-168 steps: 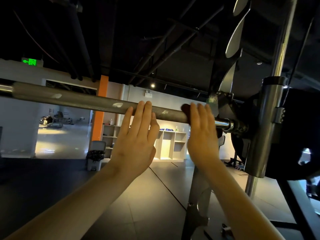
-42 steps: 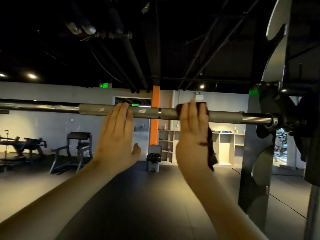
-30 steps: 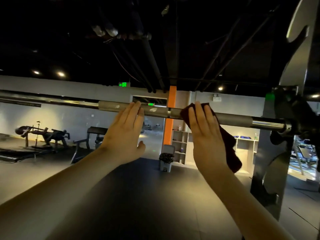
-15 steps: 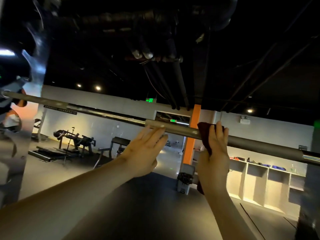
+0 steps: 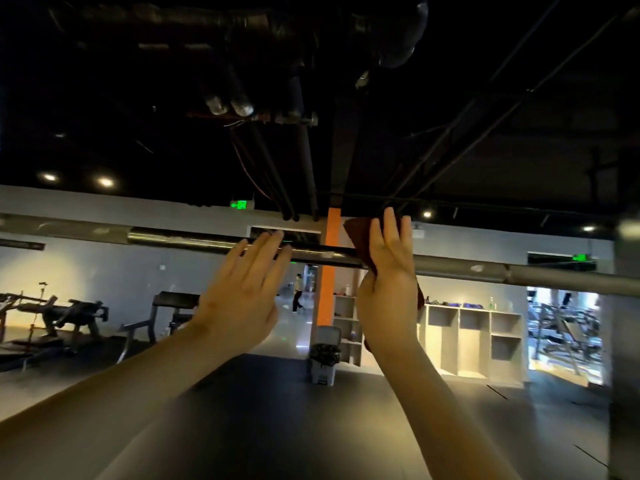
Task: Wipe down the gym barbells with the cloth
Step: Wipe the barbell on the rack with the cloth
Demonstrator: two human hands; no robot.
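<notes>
Barbell (image 5: pixel 519 274) horizontal, up in front of camera, spanning the full view.

Dark red cloth (image 5: pixel 358 233) draped over shaft near mid-span.

Right hand (image 5: pixel 388 289): fingers straight, flat on cloth, pressing it to shaft; thumb low under the bar; pinching or not, cannot tell.

Left hand (image 5: pixel 242 292): open, fingers straight, tips touching shaft just left of cloth; holding nothing.

Step, by the look of it: wiping along the shaft, mid-run.

To do it well:
- Wrap cloth round the shaft rather than flat-press, else underside probably gets missed.
- Use firm, even pressure, one long stroke per pass.
- Steady bar with left hand against roll.
- Pale smudges (image 5: pixel 100 231) on left stretch likely need repeat passes.

In the way:
- Left hand sits in the cloth's path leftward; shift it ahead first.
- Rack upright (image 5: pixel 627 341) at right edge, blurred, probably limits stroke that end.

Background, all well apart from the bar: orange pillar (image 5: pixel 327 292); waste bin (image 5: pixel 323 362); cubby shelves (image 5: pixel 474 337); weight bench (image 5: pixel 173 306); person (image 5: pixel 297 296) walking far back.
</notes>
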